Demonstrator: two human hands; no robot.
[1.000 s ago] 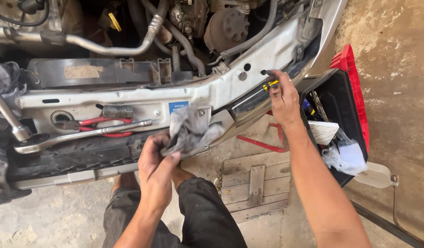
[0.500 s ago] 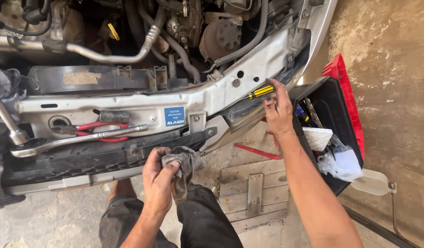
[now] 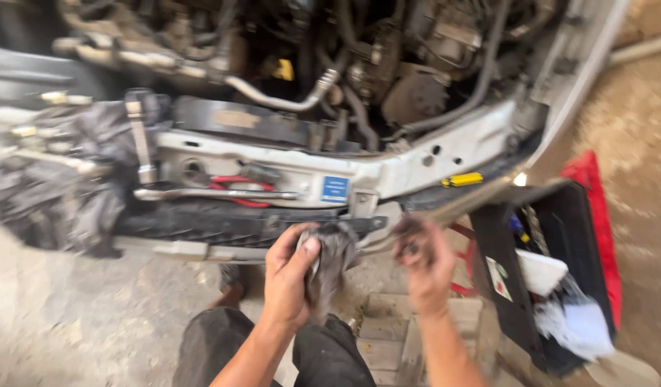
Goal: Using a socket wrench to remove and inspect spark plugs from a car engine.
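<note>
The left hand (image 3: 287, 276) grips a grey rag (image 3: 332, 259); the right hand (image 3: 425, 261) is blurred, so its grip cannot be told. A black toolbox (image 3: 504, 287) stands open, holding white rags (image 3: 570, 322) and tools.

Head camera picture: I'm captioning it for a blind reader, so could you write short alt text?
A person's left hand holds a dirty grey rag beside the blurred right hand, in front of a car's open engine bay. A long wrench and a yellow-handled screwdriver lie on the front frame, with a black and red toolbox open at right.
</note>
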